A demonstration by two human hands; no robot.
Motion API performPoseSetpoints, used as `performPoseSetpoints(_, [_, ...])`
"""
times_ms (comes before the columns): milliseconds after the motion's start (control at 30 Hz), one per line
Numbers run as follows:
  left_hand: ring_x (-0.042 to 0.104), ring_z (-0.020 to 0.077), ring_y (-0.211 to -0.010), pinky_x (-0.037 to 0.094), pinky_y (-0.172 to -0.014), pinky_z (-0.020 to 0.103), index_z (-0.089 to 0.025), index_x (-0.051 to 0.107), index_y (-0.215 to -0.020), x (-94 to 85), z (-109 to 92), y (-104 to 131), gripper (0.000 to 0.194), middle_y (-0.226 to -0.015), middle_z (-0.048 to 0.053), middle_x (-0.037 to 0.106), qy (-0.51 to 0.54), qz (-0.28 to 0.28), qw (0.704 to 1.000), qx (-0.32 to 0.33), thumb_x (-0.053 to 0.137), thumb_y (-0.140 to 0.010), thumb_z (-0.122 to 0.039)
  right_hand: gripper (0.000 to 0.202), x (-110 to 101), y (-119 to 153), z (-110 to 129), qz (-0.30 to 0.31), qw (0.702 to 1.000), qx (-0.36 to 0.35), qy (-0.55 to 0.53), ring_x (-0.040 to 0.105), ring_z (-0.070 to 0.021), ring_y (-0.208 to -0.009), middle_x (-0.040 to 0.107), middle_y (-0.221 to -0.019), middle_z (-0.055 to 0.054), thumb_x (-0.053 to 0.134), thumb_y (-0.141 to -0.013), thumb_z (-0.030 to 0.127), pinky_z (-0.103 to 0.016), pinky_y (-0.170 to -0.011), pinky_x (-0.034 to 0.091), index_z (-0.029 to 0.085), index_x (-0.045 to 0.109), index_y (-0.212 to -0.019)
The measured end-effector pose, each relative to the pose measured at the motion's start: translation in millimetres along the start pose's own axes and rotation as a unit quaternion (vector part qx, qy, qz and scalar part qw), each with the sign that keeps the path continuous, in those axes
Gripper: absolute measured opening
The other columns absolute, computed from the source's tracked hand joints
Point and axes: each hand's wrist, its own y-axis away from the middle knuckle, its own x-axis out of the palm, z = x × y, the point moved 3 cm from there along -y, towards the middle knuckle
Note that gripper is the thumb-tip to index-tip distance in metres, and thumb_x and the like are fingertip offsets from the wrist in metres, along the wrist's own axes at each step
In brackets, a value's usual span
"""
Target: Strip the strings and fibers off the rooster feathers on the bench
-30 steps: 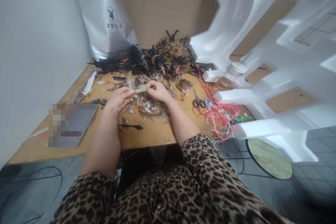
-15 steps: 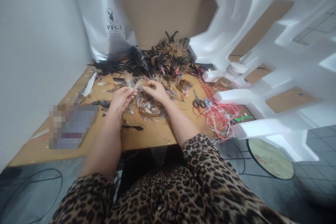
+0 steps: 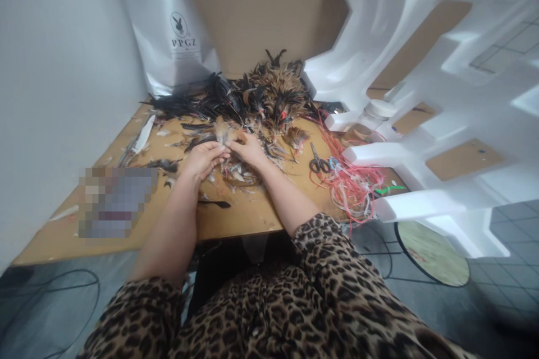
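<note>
Tan feathers (image 3: 222, 130) are held between the fingertips of both hands, over the middle of the table (image 3: 261, 223). Their base is pinched between thumb and finger of the left hand (image 3: 202, 160); the fingertips of the right hand (image 3: 251, 152) are closed on the tuft from the other side, almost meeting the left ones. The long axis is pointed roughly away from the body, with the soft tips fanned out beyond the fingers toward the back. The base is reached by both hands; it is judged slightly nearer the left. Exact finger contact is blurred.

Loose feather scraps (image 3: 240, 174) are spread below the hands, partly hidden by the right one. Black feathers (image 3: 181, 105) and a brown feather bundle (image 3: 280, 84) are heaped along the back. Scissors (image 3: 319, 162) are laid to the right of the right hand, well apart from it, blades pointed away from the body, next to tangled red and white strands (image 3: 353, 188).

Containers: a white bag (image 3: 164, 28) is stood upright behind the black feathers; its contents cannot be told. A white-lidded jar (image 3: 379, 110) is placed among white foam pieces (image 3: 357, 39) at right; its contents cannot be made out
</note>
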Motion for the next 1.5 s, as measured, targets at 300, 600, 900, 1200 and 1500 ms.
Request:
performPoseSetpoints(300, [0.061,0.0081,-0.055,0.047,-0.051,0.015,-0.009,0.066,-0.073,0.7,-2.6,1.6,0.022,-0.069,0.008,0.069,-0.056,-0.013,0.998,-0.007,0.077,-0.059,-0.022,0.024,-4.8,0.4,1.0,0.009,0.998,0.058,0.035,0.05,-0.0083,-0.064,0.06,-0.068,0.001,0.06,-0.071,0.037,-0.021,-0.066,0.04,0.012,0.063,-0.071])
performPoseSetpoints(600, [0.06,0.0051,-0.054,0.045,-0.049,0.012,-0.011,0.066,-0.072,-11.0,-4.9,-3.6,0.018,-0.07,0.004,0.069,0.004,-0.066,0.998,0.021,0.075,-0.061,-0.021,0.024,-32.5,2.3,-1.7,0.102,0.942,0.144,0.286,0.044,-0.0089,-0.05,0.053,-0.05,0.002,0.066,-0.064,0.038,-0.023,-0.052,0.03,0.015,0.063,-0.056])
performPoseSetpoints(900, [0.061,0.0062,-0.058,0.046,-0.051,0.012,-0.011,0.066,-0.073,-11.4,-1.1,-5.0,0.017,-0.072,0.006,0.069,-0.006,-0.05,0.999,0.013,0.074,-0.062,-0.021,0.011,-23.3,4.9,-2.6,0.123,0.95,0.15,0.244,0.043,-0.0071,-0.046,0.053,-0.046,0.003,0.06,-0.062,0.017,-0.02,-0.048,0.032,0.015,0.061,-0.051])
performPoseSetpoints(1200, [0.064,0.0085,-0.059,0.046,-0.05,0.013,-0.009,0.065,-0.076,-1.1,0.7,0.3,0.02,-0.074,0.009,0.071,-0.004,-0.03,0.999,-0.03,0.075,-0.061,-0.019,0.02,-13.6,5.2,2.9,0.03,0.97,0.22,-0.1,0.047,-0.0045,-0.043,0.06,-0.055,0.003,0.066,-0.064,0.031,-0.016,-0.042,0.031,0.015,0.053,-0.066])
performPoseSetpoints(1500, [0.064,0.0099,-0.059,0.045,-0.051,0.015,-0.009,0.067,-0.077,2.8,3.1,1.5,0.02,-0.07,0.009,0.07,-0.019,0.004,0.999,-0.034,0.075,-0.062,-0.02,0.026,0.8,6.1,-5.4,0.012,0.984,0.154,-0.084,0.04,-0.0045,-0.047,0.05,-0.051,0.007,0.068,-0.061,0.036,-0.018,-0.048,0.03,0.015,0.053,-0.063])
